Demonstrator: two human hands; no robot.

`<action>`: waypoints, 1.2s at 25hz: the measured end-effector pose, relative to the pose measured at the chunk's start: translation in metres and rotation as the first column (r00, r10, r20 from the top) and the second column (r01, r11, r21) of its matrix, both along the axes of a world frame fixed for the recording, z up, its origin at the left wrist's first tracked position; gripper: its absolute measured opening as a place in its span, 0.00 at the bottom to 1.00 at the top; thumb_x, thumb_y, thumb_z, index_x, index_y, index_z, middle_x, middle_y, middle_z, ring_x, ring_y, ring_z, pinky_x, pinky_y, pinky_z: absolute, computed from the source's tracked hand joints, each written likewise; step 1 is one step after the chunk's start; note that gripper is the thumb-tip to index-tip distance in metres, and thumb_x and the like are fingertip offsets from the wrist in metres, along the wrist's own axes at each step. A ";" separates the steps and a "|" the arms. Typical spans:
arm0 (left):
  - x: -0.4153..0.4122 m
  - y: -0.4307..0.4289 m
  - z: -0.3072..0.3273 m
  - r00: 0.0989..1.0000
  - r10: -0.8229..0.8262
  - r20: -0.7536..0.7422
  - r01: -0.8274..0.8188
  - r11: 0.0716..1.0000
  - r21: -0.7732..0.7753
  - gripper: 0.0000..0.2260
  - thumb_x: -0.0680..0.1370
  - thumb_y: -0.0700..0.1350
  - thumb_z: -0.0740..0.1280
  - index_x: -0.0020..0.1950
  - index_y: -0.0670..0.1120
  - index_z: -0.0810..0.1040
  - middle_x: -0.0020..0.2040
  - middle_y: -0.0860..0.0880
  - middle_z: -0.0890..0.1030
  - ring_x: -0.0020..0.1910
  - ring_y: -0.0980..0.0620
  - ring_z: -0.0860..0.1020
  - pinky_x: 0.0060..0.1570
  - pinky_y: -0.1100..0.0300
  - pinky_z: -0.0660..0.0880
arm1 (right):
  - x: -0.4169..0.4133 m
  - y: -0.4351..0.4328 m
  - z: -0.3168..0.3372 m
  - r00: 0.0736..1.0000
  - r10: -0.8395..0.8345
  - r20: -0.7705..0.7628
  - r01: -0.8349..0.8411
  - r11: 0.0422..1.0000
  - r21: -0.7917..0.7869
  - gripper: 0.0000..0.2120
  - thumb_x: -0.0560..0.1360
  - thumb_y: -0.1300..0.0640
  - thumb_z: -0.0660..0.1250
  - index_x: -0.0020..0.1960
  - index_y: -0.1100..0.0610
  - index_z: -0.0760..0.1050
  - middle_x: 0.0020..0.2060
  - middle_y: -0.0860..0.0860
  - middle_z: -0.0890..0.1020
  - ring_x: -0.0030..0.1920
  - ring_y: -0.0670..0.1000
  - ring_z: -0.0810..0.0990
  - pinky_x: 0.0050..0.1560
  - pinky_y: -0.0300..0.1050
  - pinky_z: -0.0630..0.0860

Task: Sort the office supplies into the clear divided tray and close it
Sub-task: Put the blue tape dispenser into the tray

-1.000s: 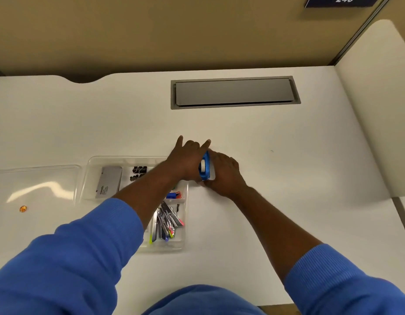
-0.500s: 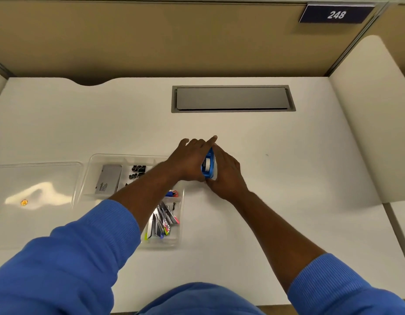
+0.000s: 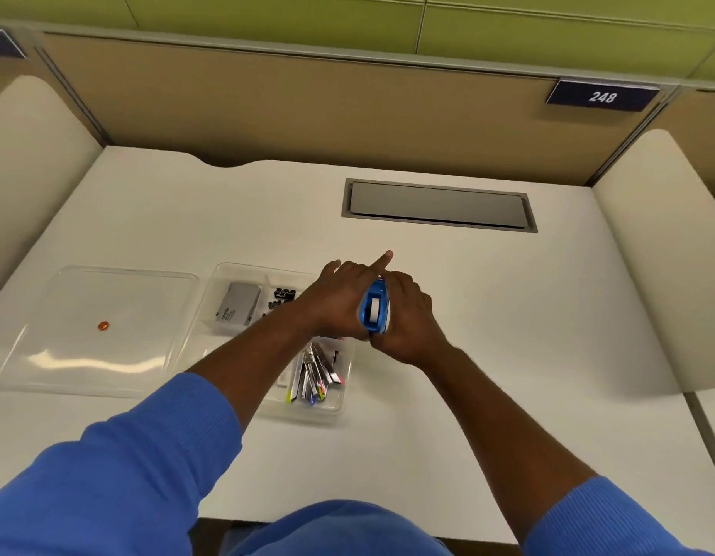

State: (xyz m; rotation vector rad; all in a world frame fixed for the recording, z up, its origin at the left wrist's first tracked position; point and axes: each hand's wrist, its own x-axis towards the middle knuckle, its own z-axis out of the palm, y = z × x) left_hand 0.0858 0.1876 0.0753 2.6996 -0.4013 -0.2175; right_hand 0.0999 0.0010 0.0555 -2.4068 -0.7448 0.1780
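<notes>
Both hands, left hand [image 3: 340, 302] and right hand [image 3: 408, 323], have lifted the blue tape dispenser [image 3: 374, 309] slightly, clasped between them over the tray's [image 3: 243, 270] right edge, ready for placing.

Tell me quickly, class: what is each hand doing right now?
Left hand: closed on the blue plastic tape dispenser, index finger extended.
Right hand: closed on the same dispenser's other side.
</notes>
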 end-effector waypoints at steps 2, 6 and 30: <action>-0.016 0.013 0.007 0.999 0.025 0.019 -0.025 1.000 -0.004 0.61 0.62 0.64 0.78 0.80 0.58 0.37 0.70 0.51 0.72 0.68 0.49 0.68 0.73 0.44 0.58 | -0.009 0.013 0.008 0.999 0.046 -0.002 -0.046 0.999 0.004 0.47 0.62 0.46 0.77 0.76 0.55 0.62 0.70 0.52 0.70 0.69 0.54 0.69 0.67 0.58 0.68; -0.038 0.048 0.020 0.999 0.029 0.038 -0.028 1.000 -0.013 0.59 0.63 0.64 0.77 0.79 0.59 0.38 0.71 0.50 0.71 0.69 0.49 0.67 0.73 0.44 0.58 | -0.028 0.046 0.020 0.997 0.074 0.005 -0.074 0.996 0.056 0.45 0.61 0.43 0.76 0.74 0.57 0.66 0.68 0.54 0.73 0.67 0.55 0.72 0.67 0.59 0.69; -0.159 0.305 -0.065 0.979 -0.050 -0.199 0.081 0.986 0.147 0.59 0.61 0.82 0.60 0.80 0.55 0.38 0.80 0.55 0.37 0.76 0.57 0.31 0.71 0.51 0.29 | -0.142 0.254 -0.011 0.996 0.028 -0.088 -0.054 0.949 -0.310 0.49 0.56 0.39 0.80 0.71 0.48 0.62 0.65 0.46 0.73 0.64 0.50 0.71 0.66 0.52 0.61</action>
